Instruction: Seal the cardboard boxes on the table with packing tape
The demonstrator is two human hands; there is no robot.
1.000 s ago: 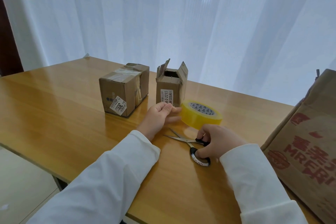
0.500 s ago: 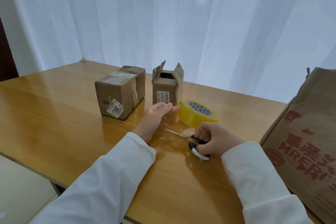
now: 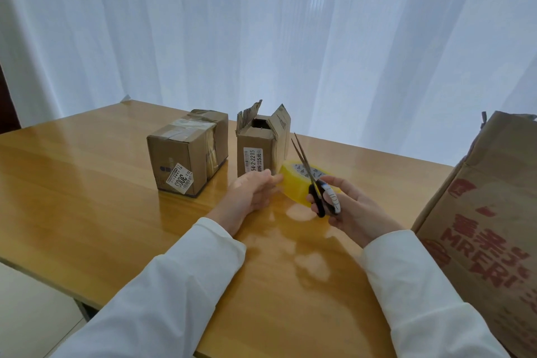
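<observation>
**Scissors raised, tape held ready beside an unsealed box**

A person in white sleeves sits at a glossy wooden table (image 3: 87, 212) with two small brown cardboard boxes ahead. The left-hand cardboard box (image 3: 186, 154), bearing a white label, already carries clear tape across its top. The narrow cardboard box (image 3: 258, 151) just right of it stands with its top flaps up and torn, apparently the one to be sealed next.

The yellow roll of packing tape (image 3: 296, 183) sits near the open box's base, between the two hands, probably kept there so a strip can be drawn toward the flaps. The left hand (image 3: 250, 194) lies low over the table, fingers nearly straight, their tips touching the roll's side as if steadying it; whether they pinch a loose tape end cannot be told.

The right hand (image 3: 345, 206) grips the black-handled metal scissors (image 3: 313, 180), fingers curled through the loops, blades almost closed and pointing up and away, seemingly poised for a cut.

A large printed brown cardboard carton (image 3: 488, 226) stands at the right edge, before white curtains (image 3: 261, 37).
</observation>
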